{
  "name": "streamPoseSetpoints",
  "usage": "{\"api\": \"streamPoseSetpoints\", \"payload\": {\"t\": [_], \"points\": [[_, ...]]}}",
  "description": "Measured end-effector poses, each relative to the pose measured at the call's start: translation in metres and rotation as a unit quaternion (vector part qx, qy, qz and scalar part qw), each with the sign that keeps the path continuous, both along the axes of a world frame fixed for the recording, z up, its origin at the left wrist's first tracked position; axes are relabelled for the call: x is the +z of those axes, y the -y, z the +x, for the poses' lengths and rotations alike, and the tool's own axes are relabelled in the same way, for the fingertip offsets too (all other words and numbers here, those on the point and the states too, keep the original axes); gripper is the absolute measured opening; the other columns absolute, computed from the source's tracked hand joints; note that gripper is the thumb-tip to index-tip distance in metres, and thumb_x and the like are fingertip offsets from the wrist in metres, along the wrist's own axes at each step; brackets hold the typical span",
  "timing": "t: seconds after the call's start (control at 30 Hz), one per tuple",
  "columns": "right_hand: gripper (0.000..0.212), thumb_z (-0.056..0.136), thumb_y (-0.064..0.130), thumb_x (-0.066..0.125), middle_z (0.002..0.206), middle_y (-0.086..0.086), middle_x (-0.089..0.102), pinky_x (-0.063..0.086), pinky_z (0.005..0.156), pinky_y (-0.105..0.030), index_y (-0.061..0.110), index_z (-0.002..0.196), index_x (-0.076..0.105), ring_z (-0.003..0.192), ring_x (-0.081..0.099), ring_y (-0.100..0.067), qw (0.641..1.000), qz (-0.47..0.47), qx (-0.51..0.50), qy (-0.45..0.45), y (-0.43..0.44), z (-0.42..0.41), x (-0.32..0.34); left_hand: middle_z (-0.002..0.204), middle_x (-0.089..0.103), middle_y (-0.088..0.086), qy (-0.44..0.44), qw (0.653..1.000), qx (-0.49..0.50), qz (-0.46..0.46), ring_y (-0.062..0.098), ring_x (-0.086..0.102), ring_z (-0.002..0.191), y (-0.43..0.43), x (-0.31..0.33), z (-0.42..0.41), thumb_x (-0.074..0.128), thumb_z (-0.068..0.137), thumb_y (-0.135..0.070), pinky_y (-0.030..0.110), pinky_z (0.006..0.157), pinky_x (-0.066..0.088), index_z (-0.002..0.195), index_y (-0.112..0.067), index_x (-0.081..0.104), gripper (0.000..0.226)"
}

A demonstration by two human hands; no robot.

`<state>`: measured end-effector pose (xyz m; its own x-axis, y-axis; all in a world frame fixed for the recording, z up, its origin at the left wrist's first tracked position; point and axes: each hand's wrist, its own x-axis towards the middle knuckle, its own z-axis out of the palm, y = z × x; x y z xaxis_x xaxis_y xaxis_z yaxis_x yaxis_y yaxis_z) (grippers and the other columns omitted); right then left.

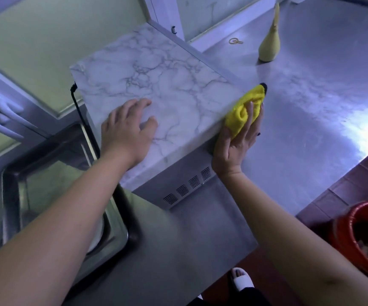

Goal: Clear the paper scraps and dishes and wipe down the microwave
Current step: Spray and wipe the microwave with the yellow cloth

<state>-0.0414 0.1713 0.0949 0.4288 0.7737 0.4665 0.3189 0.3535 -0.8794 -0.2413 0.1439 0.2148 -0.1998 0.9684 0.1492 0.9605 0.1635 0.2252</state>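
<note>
Looking down from the head camera, we are seeing the microwave sitting on the steel desk, its top covered in a grey-veined marble pattern and its vented side panel facing the camera. The left hand is lying palm-down on the near part of that marble top, fingers spread and loosely curved, holding nothing, just bracing against the surface. The right hand is working at the microwave's right edge, palm turned inward and fingers wrapping around a bunched yellow cloth, which is pressing against the upper corner of the microwave's side. A dark trim is showing at the cloth's far tip. A black cord is running down from the microwave's far left corner toward the steel sink, which is sitting just to the left of the appliance. Well beyond the microwave, on the desk, a pale yellow vase-shaped bottle is standing upright, and a small looped yellow band is lying near it. At the lower right, a red bucket is standing on the floor beside the desk, with something inside that is too blurred to make out. A white slipper is peeking out at the bottom edge.
</note>
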Motion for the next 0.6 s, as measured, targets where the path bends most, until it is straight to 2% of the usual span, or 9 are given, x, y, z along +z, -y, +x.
{"api": "streamPoseSetpoints", "payload": {"t": [0.07,0.13,0.2,0.3,0.4,0.5,0.6], "points": [[0.067,0.102,0.052,0.031,0.161,-0.024,0.023,0.012,0.12,-0.026,0.012,0.155,0.026,0.152,0.017,-0.014,0.998,-0.018,-0.028,-0.053,-0.009,0.001,-0.021,0.153,0.035,-0.013,-0.004,1.0,-0.001,0.007,0.021,0.028,0.14,-0.001,-0.001,0.0,0.031,0.088,-0.056,0.047,0.113,0.021,0.136,-0.047,0.038,0.05],[0.067,0.102,0.045,0.033,0.161,-0.021,0.025,0.014,0.123,-0.035,0.003,0.154,0.026,0.151,0.021,-0.025,0.99,-0.062,-0.034,-0.124,-0.018,0.002,-0.042,0.151,0.036,-0.014,-0.006,1.0,0.0,0.013,0.021,0.03,0.138,-0.002,-0.001,0.0,0.031,0.087,-0.056,0.047,0.112,0.022,0.134,-0.048,0.038,0.048],[0.067,0.101,0.04,0.033,0.162,-0.016,0.025,0.015,0.124,-0.041,0.002,0.155,0.025,0.151,0.023,-0.026,0.972,-0.119,-0.035,-0.199,-0.02,0.001,-0.058,0.15,0.036,-0.014,-0.006,1.0,0.0,0.014,0.021,0.031,0.137,-0.003,-0.002,0.0,0.031,0.087,-0.056,0.046,0.111,0.023,0.132,-0.048,0.038,0.046],[0.063,0.101,0.034,0.032,0.164,-0.01,0.022,0.012,0.124,-0.029,0.006,0.157,0.022,0.151,0.021,-0.018,0.94,-0.185,-0.053,-0.283,-0.019,-0.003,-0.073,0.149,0.037,-0.014,-0.006,1.0,0.001,0.015,0.022,0.031,0.136,-0.003,-0.002,0.001,0.032,0.088,-0.054,0.046,0.11,0.023,0.131,-0.048,0.039,0.043],[0.058,0.107,0.033,0.035,0.164,-0.007,0.022,0.014,0.116,-0.018,0.01,0.158,0.02,0.15,0.022,-0.019,0.892,-0.253,-0.071,-0.368,-0.006,-0.024,-0.078,0.148,0.037,-0.014,-0.008,1.0,0.001,0.019,0.022,0.032,0.135,-0.002,-0.001,0.002,0.033,0.088,-0.053,0.045,0.11,0.023,0.131,-0.047,0.04,0.043],[0.057,0.109,0.031,0.034,0.165,-0.005,0.014,0.009,0.112,-0.015,0.013,0.159,0.013,0.151,0.015,-0.016,0.869,-0.315,-0.047,-0.379,0.033,-0.063,-0.078,0.148,0.038,-0.014,-0.006,1.0,0.004,0.016,0.022,0.032,0.135,-0.002,0.001,0.002,0.033,0.088,-0.053,0.044,0.11,0.023,0.13,-0.047,0.04,0.043],[0.065,0.107,0.042,0.031,0.167,0.001,0.002,0.005,0.114,-0.018,0.017,0.16,0.002,0.152,0.01,-0.013,0.829,-0.405,0.015,-0.385,0.083,-0.107,-0.07,0.148,0.038,-0.014,-0.007,1.0,0.003,0.016,0.021,0.032,0.135,-0.003,0.0,0.001,0.034,0.089,-0.052,0.044,0.109,0.023,0.129,-0.047,0.041,0.041]]}}
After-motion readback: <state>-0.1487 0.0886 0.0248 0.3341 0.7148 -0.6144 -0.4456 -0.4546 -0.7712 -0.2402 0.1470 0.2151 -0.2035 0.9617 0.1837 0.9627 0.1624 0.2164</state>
